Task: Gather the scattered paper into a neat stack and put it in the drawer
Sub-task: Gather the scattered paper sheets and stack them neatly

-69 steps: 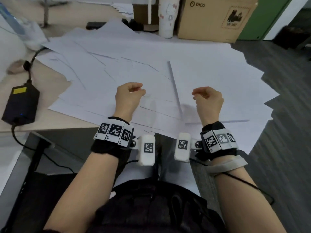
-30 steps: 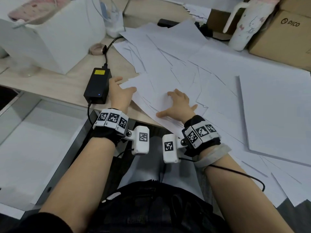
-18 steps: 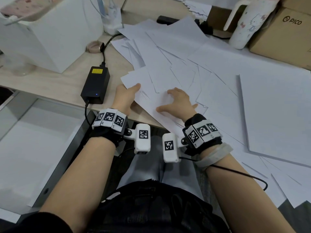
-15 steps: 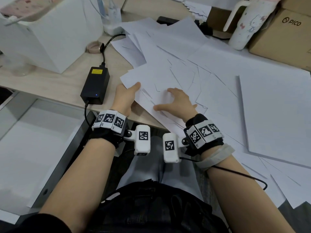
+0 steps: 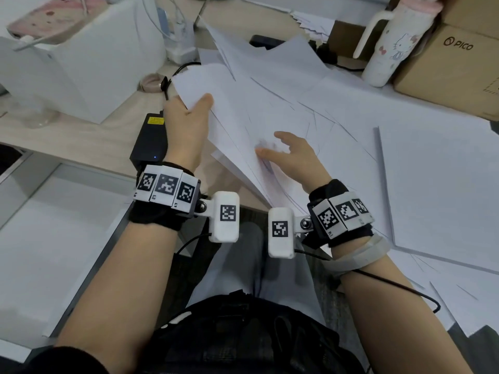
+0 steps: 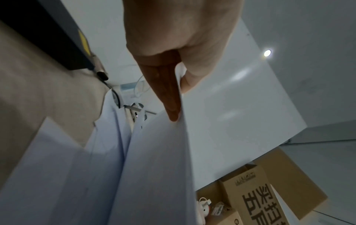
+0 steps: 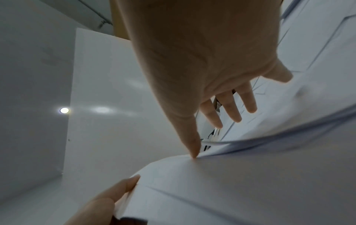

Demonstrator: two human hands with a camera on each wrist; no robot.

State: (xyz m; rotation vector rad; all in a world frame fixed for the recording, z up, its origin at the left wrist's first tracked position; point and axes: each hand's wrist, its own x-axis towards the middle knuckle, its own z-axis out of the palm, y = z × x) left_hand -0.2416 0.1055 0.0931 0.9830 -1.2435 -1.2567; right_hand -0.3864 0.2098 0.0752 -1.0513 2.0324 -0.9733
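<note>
Pinching lifted paper (image 5: 243, 109), left hand (image 5: 186, 125); right hand (image 5: 294, 155) spread flat.

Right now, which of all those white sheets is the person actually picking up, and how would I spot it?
Find the black power brick at the desk's near left edge. Just right of it the left hand pinches the corner of a few sheets, thumb on top. Unlike the paper lying flat across the desk, these are lifted and curling upward, with the right hand spread open against them.

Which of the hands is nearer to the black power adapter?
Left. The left hand grips lifted paper sheets right beside the black power adapter; the right hand rests on the sheets, farther right.
</note>
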